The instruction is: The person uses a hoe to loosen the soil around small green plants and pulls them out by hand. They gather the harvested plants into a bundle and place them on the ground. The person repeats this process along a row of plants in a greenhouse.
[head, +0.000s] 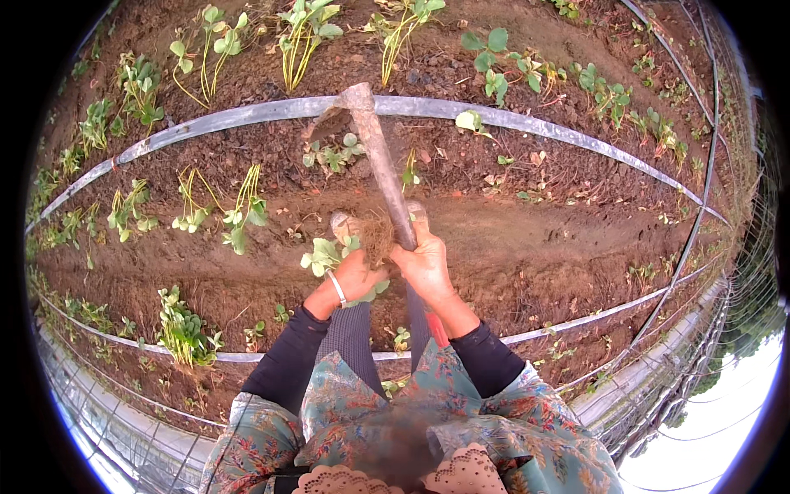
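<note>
My left hand [358, 275] grips an uprooted strawberry plant. Green leaves [327, 254] of it stick out to the left and below the hand, and a brown root clump [375, 239] with soil faces up. Close beside it, my right hand [427, 265] is closed around the wooden handle [390, 170] of a hoe. The handle slants up and away from me. At its far end the hoe's soil-coated head [333, 117] lies over a grey irrigation tube. Both hands are in front of my shins, and the root clump partly covers my shoes.
The grey drip tube [259, 112] runs across the far bed, and another tube [241, 357] crosses near my legs. Rooted strawberry plants [302, 43] stand beyond. Pulled plants [247, 210] lie to the left, with a leafy bunch [180, 330] nearer me. Wire netting [734, 296] borders the right side.
</note>
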